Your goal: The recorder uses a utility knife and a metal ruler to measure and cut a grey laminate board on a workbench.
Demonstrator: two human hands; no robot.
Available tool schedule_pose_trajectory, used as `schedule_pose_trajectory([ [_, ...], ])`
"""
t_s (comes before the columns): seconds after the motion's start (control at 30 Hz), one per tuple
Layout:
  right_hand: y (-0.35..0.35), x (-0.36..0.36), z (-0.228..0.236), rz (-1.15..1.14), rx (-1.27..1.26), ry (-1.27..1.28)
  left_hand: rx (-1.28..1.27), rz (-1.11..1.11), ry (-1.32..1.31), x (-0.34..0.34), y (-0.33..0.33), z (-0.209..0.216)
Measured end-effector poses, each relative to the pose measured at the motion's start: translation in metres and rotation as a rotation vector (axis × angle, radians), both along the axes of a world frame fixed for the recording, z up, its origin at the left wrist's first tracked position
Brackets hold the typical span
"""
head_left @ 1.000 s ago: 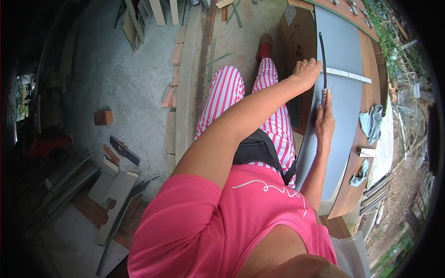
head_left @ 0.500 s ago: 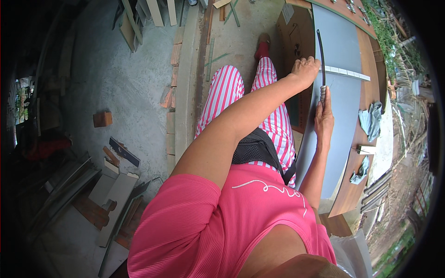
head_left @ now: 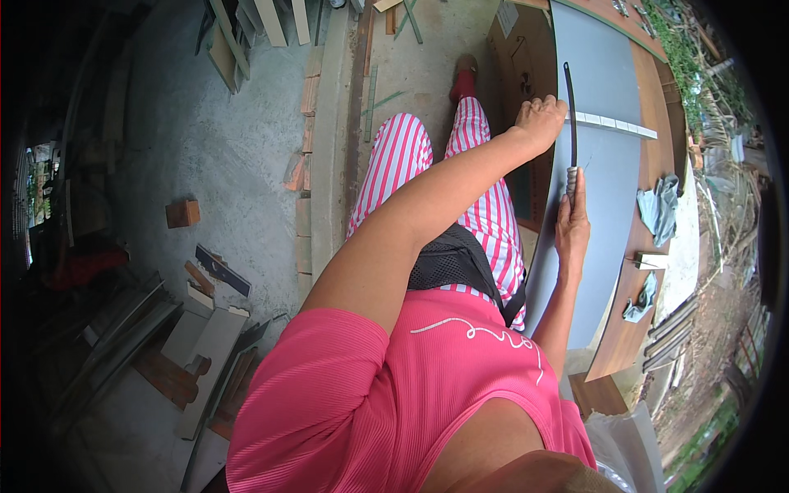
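Observation:
A narrow white strip (head_left: 612,124) with evenly spaced marks lies crosswise on the grey panel (head_left: 598,263). My left hand (head_left: 540,125) is closed on the strip's left end, at the panel's near-left edge. In my right hand (head_left: 574,222) is a hacksaw blade (head_left: 569,115), thin and dark, with a pale wrapped grip (head_left: 572,179). My right fingers press along that grip, and the blade points away from me. It crosses the strip just right of my left knuckles. How deep it sits in the strip I cannot tell.
Brown boards (head_left: 649,156) border the panel on the right, with grey-blue cloths (head_left: 657,211) and a small white block (head_left: 652,260) on them. A cardboard box (head_left: 518,62) stands left of the panel. Offcuts (head_left: 201,345) and a brick (head_left: 182,214) lie on the floor.
My right hand has drawn the hacksaw blade back toward me along its length. My left hand has stayed on the white strip.

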State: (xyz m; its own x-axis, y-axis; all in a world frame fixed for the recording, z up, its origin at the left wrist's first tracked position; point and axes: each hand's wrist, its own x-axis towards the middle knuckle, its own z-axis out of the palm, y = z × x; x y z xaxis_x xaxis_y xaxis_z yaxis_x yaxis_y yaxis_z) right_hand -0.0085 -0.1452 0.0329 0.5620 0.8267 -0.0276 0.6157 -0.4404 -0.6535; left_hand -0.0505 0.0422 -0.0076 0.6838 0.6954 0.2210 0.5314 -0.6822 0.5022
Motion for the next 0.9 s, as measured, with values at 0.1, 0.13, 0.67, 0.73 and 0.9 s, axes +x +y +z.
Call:
schedule_pose_trajectory([
  [0.1,0.015,0.003,0.000,0.018,0.051,-0.043,0.027,0.018,0.005,0.001,-0.001,-0.002],
  [0.13,0.020,0.004,-0.001,0.037,0.095,-0.078,0.023,0.013,0.001,0.000,-0.002,-0.002],
  [0.67,0.005,-0.001,0.001,-0.028,-0.021,0.013,-0.015,0.000,0.005,-0.002,-0.001,0.005],
  [0.73,0.013,0.000,0.002,-0.011,0.019,0.015,-0.003,0.003,0.007,-0.001,-0.001,0.002],
  [0.9,0.030,0.006,-0.002,0.013,0.070,0.022,-0.014,0.013,0.006,0.000,-0.003,0.001],
])
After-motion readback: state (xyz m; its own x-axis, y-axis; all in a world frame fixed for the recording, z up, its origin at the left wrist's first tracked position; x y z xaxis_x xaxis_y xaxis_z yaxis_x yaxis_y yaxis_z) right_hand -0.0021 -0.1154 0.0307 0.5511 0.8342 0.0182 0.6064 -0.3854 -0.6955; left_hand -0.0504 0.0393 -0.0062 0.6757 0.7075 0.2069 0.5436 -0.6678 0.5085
